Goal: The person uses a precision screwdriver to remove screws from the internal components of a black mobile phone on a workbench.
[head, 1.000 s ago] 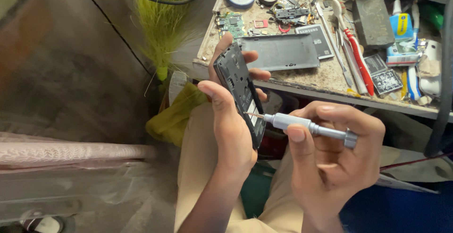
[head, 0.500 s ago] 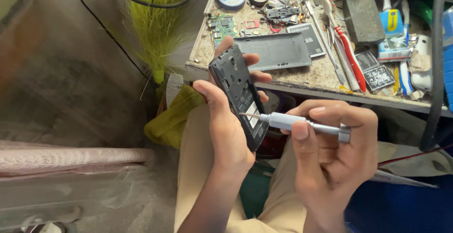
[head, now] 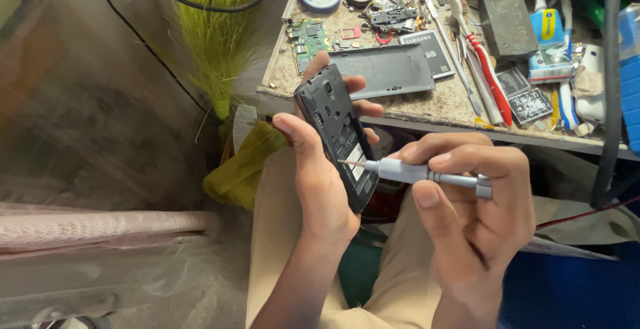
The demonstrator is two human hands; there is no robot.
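The phone [head: 339, 136], already stripped of its back cover and battery, stands tilted over the lap, clasped by the left hand [head: 320, 182], while the right hand [head: 467, 216] pinches a grey screwdriver [head: 417, 172] whose tip meets its lower frame, which looks otherwise intact.

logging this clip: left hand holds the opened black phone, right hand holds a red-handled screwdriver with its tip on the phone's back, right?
Not quite: the head view shows the slim metal screwdriver in the right hand is grey, not red-handled. The rest holds: the left hand grips the opened black phone.
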